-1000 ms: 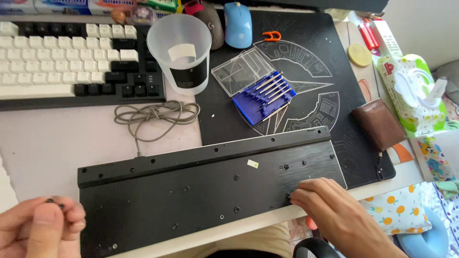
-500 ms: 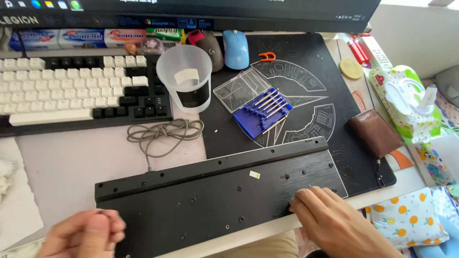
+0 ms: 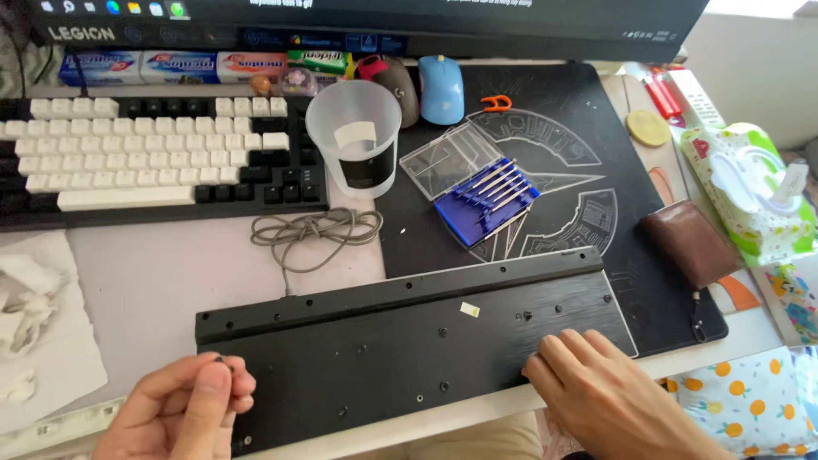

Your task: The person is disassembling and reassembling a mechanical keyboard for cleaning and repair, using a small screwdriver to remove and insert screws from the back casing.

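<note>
A pale desk (image 3: 162, 281) fills the head view, with a dark monitor along the top edge and a large black mat (image 3: 596, 153) covering its right half.

Low in the frame lies a long black plate (image 3: 383, 358) with scattered small holes, running from lower left up to the right and partly resting on the mat. The left hand (image 3: 183, 413), at the bottom left, has its fingers pressed together, thumb against fingertips, pinching something tiny and dark that looks like a small screw (image 3: 220, 360); it is too small to be sure. The right hand (image 3: 596, 388), at the lower right, lies flat on the plate's near edge with fingers gently spread, holding it down.

As a judgement, the step in hand is screw work on the plate: the held piece needs a steady pinch and careful lining up with a hole, or a safe place to lie.

A blue tray of small screwdrivers (image 3: 486, 200) with its clear lid open sits above the plate at centre, well apart from both hands. A translucent cup (image 3: 354, 136), a coiled grey cable (image 3: 315, 230) and a black-and-white keyboard (image 3: 153, 158) occupy the upper left; none of them blocks the plate. A brown wallet (image 3: 690, 247) and a wipes pack (image 3: 750, 187) lie at the right.
</note>
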